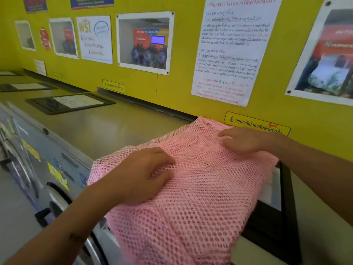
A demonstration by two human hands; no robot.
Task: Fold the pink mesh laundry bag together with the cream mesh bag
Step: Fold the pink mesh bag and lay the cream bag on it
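Observation:
The pink mesh laundry bag [200, 188] lies spread over the top of a washing machine, its near end hanging over the front edge. My left hand [141, 175] presses flat on its left part, fingers slightly curled into the mesh. Over the far right part, close to the wall, my right hand [246, 139] rests palm down with fingers apart. No cream mesh bag shows; anything under the pink mesh is hidden.
The steel machine top [107, 129] runs left along a yellow wall [172, 88] covered with posters. Black framed panels [70, 103] sit on the top, one [282, 197] partly under the bag at right. Machine fronts with stickers and a door [57, 197] drop away at left.

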